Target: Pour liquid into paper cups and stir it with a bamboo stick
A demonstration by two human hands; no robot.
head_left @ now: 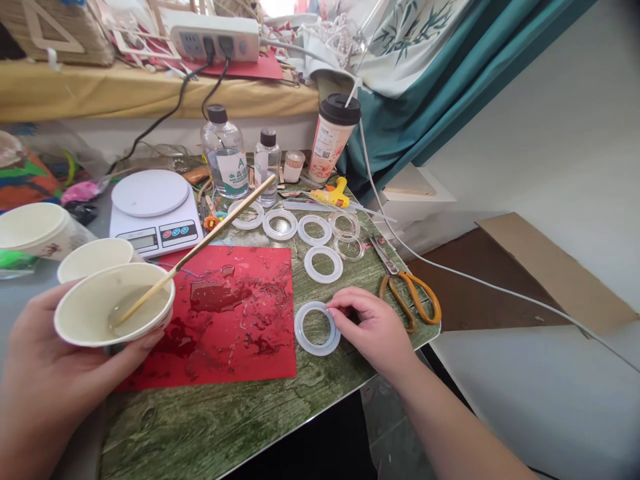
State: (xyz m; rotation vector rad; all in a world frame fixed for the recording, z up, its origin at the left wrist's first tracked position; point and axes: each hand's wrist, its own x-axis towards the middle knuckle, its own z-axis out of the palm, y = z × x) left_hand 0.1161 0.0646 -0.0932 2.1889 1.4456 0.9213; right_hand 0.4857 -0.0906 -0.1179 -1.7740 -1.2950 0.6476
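My left hand [75,373] is wrapped round a paper cup [115,303] that holds a little cloudy clear liquid. A wooden chopstick [200,247] leans in the cup, its upper end pointing to the right and away from me. Thumb and finger of my right hand [373,330] pinch the right rim of a translucent ring mold [303,333] on the green wood-patterned table. Beyond that ring lie several more white ring molds [323,279] and two clear rings [350,250]. Between my hands is a red sheet [270,280] with wet, shiny patches.
Orange-handled scissors [423,300] lie by the table's right edge. A kitchen scale [150,207], two more paper cups [95,257], bottles [225,160], a yellow glue gun [333,193] and a lidded drink cup [333,140] stand around the back. A white cable [450,270] runs down the right.
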